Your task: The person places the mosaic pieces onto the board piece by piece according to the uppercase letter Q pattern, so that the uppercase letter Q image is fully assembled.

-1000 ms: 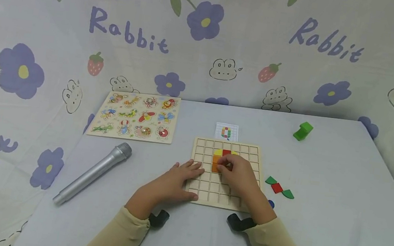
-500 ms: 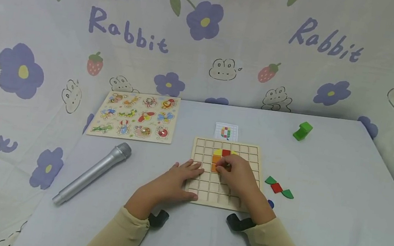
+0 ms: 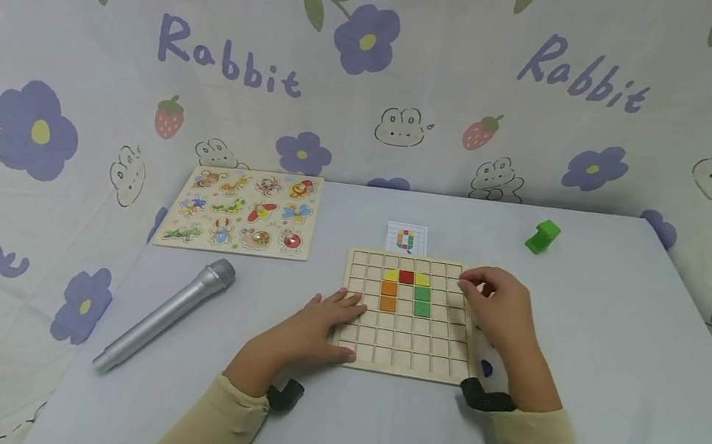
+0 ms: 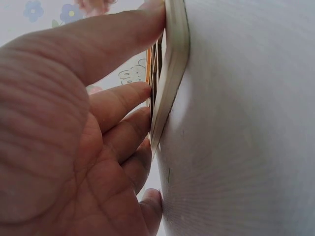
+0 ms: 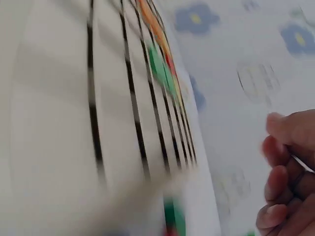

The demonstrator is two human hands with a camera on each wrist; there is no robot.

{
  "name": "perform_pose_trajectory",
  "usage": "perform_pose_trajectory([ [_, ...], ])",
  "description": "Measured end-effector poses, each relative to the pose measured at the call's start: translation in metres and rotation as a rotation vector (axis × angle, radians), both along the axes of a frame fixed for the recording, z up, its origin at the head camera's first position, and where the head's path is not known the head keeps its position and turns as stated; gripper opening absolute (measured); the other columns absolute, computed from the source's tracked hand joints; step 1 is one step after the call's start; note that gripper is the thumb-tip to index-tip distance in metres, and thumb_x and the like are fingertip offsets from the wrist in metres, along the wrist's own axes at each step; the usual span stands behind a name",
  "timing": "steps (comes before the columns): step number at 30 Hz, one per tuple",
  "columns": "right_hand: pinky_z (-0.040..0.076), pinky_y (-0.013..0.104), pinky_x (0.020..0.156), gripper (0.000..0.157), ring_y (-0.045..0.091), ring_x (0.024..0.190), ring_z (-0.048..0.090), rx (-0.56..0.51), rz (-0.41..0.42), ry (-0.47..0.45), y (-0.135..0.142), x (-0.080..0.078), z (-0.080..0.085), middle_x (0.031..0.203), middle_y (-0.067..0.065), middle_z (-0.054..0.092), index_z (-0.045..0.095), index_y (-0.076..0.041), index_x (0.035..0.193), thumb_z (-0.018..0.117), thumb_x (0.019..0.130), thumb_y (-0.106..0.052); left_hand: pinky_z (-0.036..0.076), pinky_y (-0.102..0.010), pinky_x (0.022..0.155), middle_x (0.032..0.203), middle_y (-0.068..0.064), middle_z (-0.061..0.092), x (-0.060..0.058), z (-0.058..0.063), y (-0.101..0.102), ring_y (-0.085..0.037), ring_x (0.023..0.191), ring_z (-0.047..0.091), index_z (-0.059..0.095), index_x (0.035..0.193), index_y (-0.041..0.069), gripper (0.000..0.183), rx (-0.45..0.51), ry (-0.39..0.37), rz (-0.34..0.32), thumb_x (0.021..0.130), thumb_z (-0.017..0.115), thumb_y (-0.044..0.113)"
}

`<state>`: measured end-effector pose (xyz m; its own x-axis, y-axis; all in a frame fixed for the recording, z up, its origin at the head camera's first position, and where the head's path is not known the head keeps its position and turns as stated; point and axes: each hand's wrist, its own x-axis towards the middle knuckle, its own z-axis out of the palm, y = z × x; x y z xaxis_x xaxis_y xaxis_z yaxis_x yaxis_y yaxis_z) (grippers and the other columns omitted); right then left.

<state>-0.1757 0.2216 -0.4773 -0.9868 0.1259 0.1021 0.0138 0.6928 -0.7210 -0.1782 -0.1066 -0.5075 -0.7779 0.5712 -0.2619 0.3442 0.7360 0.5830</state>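
Observation:
My left hand [image 3: 310, 327] rests with spread fingers on the left edge of a wooden grid board [image 3: 375, 335]. In the left wrist view, its fingertips touch the board's rim [image 4: 174, 64]. On the grid, a red square tile [image 3: 406, 277] lies between two yellow corner tiles [image 3: 391, 276]. Below them are orange tiles [image 3: 388, 304] on the left and green tiles [image 3: 422, 308] on the right. My right hand [image 3: 507, 315] hovers over the board's right edge, fingers loosely bent. The right wrist view shows nothing held between the right thumb and fingers [image 5: 278, 179].
A pattern card [image 3: 406, 239] lies behind the board. To the left are an insect puzzle board [image 3: 242, 226] and a silver microphone [image 3: 167, 317]. A blue piece [image 3: 487, 369] lies beside the grid board, and a green block [image 3: 544, 237] stands farther back right.
My right hand has left the orange tiles and moved right, to the board's right edge. The green tiles on the grid are uncovered now. My left hand has stayed put.

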Motion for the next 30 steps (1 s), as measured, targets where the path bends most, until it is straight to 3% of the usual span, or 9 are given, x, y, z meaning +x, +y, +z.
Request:
perform_pose_trajectory([
  [5,0.050,0.030,0.071,0.032,0.028,0.100,0.055,0.051,-0.093,-0.152,0.059,0.019,-0.014,0.116,0.016,0.069,0.074,-0.006,0.130,0.068,0.109,-0.029,0.006,-0.051,0.141,0.181,0.007,0.028,0.001,0.000,-0.001,-0.018,0.172,0.011,0.041,0.170,0.027,0.086,-0.002,-0.001,-0.005,0.096,0.084,0.037],
  [9,0.051,0.030,0.069,0.034,0.029,0.096,0.058,0.084,-0.060,-0.230,0.089,0.038,-0.028,0.112,0.017,0.070,0.073,-0.002,0.129,0.071,0.106,-0.027,0.007,-0.054,0.141,0.181,0.003,0.029,0.001,0.001,-0.001,-0.022,0.172,0.012,0.042,0.170,0.023,0.084,0.014,0.010,-0.021,0.097,0.083,0.035],
  [17,0.051,0.032,0.074,0.040,0.026,0.097,0.056,0.117,0.072,-0.232,0.090,0.051,-0.036,0.114,0.013,0.068,0.075,-0.005,0.130,0.085,0.096,-0.026,0.007,-0.054,0.140,0.181,0.003,0.030,0.001,0.002,0.001,-0.023,0.172,0.012,0.043,0.169,0.023,0.083,0.019,0.009,-0.020,0.098,0.083,0.035],
  [23,0.054,0.036,0.082,0.039,0.029,0.102,0.060,0.160,0.076,-0.254,0.101,0.056,-0.032,0.120,0.017,0.069,0.075,-0.003,0.130,0.084,0.096,-0.019,0.007,-0.056,0.140,0.181,0.003,0.030,0.000,-0.002,0.001,-0.023,0.172,0.012,0.043,0.169,0.022,0.083,0.041,0.010,-0.036,0.098,0.083,0.035],
  [30,0.050,0.030,0.074,0.031,0.026,0.096,0.058,0.145,0.056,-0.238,0.108,0.055,-0.035,0.105,0.012,0.067,0.074,-0.002,0.124,0.083,0.096,-0.014,0.006,-0.055,0.140,0.181,0.005,0.029,0.000,-0.001,0.000,-0.022,0.172,0.012,0.043,0.169,0.023,0.084,0.032,0.017,-0.030,0.097,0.084,0.036],
])
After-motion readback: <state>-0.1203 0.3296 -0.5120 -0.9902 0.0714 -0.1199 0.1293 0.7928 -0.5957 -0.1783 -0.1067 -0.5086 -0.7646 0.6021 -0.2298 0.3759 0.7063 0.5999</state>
